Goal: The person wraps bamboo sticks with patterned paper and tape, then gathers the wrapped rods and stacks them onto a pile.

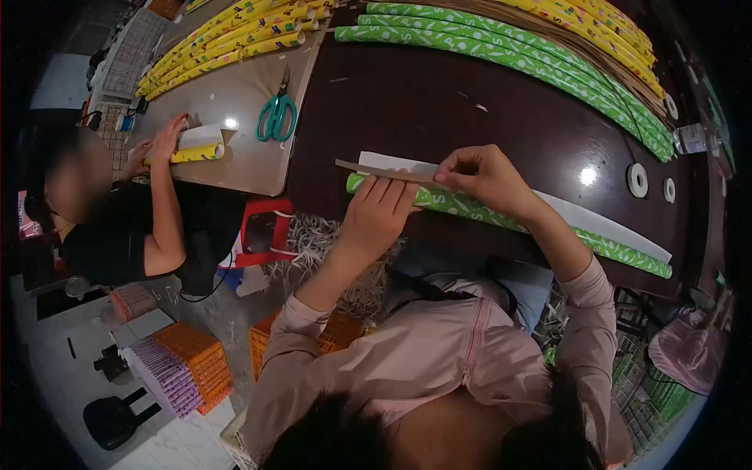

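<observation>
A roll of green wrapping paper [470,207] with white print lies along the near table edge, its white inner side [599,225] partly unrolled behind it. My left hand [379,205] rests over the roll near its left end, fingers bent across the paper and pressing on a narrow brown paper strip [352,166]. The strip runs along the top of the roll, and its left end sticks out past my fingers. My right hand [486,182] is closed in a pinch at the strip's right part, thumb and forefinger together.
Finished green rolls [501,59] and yellow rolls [235,39] lie at the back. Green-handled scissors [277,116] and tape rolls [638,180] sit on the tabletops. At left a co-worker's hands [166,141] handle a yellow roll [197,153]. Orange crates [192,360] stand below.
</observation>
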`<state>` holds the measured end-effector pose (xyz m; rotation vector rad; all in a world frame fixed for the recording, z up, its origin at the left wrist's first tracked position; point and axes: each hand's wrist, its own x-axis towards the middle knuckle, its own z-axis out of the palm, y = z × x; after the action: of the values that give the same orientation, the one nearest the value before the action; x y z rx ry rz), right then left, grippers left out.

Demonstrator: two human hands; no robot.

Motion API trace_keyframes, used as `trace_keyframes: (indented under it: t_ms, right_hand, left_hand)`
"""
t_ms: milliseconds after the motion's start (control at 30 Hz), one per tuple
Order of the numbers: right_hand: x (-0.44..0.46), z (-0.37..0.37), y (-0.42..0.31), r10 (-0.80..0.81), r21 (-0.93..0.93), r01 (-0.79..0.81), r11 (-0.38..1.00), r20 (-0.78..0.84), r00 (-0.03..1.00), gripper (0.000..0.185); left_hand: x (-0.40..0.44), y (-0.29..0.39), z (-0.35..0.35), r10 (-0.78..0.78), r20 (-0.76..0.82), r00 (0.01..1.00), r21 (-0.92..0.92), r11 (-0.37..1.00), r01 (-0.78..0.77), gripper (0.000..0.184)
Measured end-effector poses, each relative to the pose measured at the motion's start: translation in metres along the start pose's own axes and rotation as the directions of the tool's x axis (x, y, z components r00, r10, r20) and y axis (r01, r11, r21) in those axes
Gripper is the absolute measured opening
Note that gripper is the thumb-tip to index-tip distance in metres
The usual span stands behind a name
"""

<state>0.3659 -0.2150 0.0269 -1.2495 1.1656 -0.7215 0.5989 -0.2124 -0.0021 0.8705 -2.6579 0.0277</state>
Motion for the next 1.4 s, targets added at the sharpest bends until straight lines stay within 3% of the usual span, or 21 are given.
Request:
trace_keyframes:
  t_ms: [67, 133, 333, 633, 800, 867, 967, 1400]
  right_hand:
    - [-0.001, -0.001, -0.007, -0.001, -0.059, -0.003, 0.998, -0.072, 0.997, 0.012]
    - [0.001, -0.002, -0.002, 0.000, -0.066, -0.005, 0.998, -0.078, 0.997, 0.013]
    - [-0.001, -0.002, 0.000, -0.010, -0.089, 0.000, 0.996, -0.107, 0.994, 0.014]
    - [-0.002, -0.002, 0.005, -0.025, -0.164, 0.000, 0.986, -0.152, 0.988, 0.015]
    - [-0.001, -0.003, 0.012, -0.078, -0.170, 0.046, 0.984, -0.187, 0.979, 0.016]
    - [-0.001, -0.006, 0.011, 0.077, -0.190, -0.110, 0.976, -0.176, 0.981, 0.014]
    - [-0.003, -0.005, 0.011, 0.015, -0.218, -0.059, 0.974, -0.198, 0.980, 0.014]
    - [-0.004, -0.004, 0.012, 0.014, -0.214, -0.062, 0.975, -0.215, 0.976, 0.014]
  left_hand:
    - [0.001, 0.000, 0.000, -0.009, 0.003, 1.000, -0.021, 1.000, 0.009, 0.050]
    - [0.003, 0.000, -0.002, -0.002, -0.054, 0.999, -0.066, 0.998, -0.002, 0.043]
    - [-0.002, -0.002, 0.002, 0.003, -0.110, 0.994, -0.157, 0.987, -0.020, 0.047]
    - [-0.005, 0.003, 0.000, -0.041, -0.201, 0.979, 0.004, 0.999, 0.043, 0.043]
    - [-0.008, 0.005, 0.000, -0.068, -0.173, 0.983, 0.031, 0.997, 0.074, 0.043]
    - [-0.009, 0.007, 0.001, -0.084, -0.147, 0.986, 0.034, 0.995, 0.090, 0.043]
    - [-0.009, 0.007, 0.001, -0.089, -0.136, 0.987, 0.027, 0.995, 0.093, 0.046]
    - [-0.008, 0.005, -0.005, -0.212, -0.047, 0.976, 0.118, 0.969, 0.216, 0.064]
